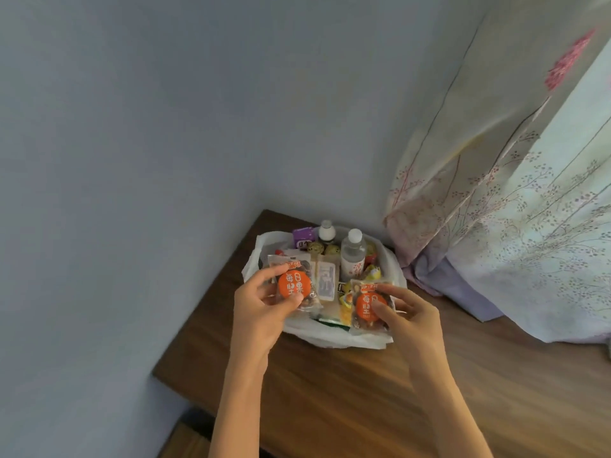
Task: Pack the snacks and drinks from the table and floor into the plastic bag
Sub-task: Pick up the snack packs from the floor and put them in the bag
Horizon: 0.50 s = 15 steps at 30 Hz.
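A white plastic bag (334, 338) lies open on the wooden table (363, 391), filled with snacks. Two clear bottles with white caps (352, 256) (326, 231) stand at its far side beside a purple packet (302, 238). My left hand (261, 309) grips a clear nut packet with an orange round label (294, 287) over the bag's left side. My right hand (408, 314) holds a second, matching nut packet (365, 309) over the bag's near right side. Pale wrapped snacks (325, 280) lie between the two packets.
A blue-grey wall (132, 160) runs along the table's left and far edges. A flowered curtain (512, 193) hangs at the right and drapes onto the table beside the bag. The table's near left edge drops to the floor (185, 441).
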Available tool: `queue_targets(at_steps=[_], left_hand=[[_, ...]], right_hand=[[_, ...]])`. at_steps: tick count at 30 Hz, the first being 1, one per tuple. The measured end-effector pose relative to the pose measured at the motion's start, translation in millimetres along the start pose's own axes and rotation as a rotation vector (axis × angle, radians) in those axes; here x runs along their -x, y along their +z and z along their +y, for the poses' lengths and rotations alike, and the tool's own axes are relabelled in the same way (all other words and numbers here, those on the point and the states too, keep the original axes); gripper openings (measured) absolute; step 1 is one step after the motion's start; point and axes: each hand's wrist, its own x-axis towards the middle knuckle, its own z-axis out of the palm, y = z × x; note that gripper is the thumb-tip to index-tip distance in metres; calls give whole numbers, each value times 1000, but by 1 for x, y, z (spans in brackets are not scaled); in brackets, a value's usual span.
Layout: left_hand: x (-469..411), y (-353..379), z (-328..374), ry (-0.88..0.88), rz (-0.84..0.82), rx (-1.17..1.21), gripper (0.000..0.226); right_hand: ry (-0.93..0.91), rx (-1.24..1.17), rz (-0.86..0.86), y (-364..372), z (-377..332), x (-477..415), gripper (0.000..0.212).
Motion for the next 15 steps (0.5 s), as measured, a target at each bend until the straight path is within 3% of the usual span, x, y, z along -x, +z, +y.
queue_targets(at_steps=[7,15], left_hand=[[-126,16,-52,-4,-213,-172,54],[-208,49,-103,7,-326,-279,55]], right_hand=[[117,78,161,44,55,-55,27],[198,251,228,69,87,-105,29]])
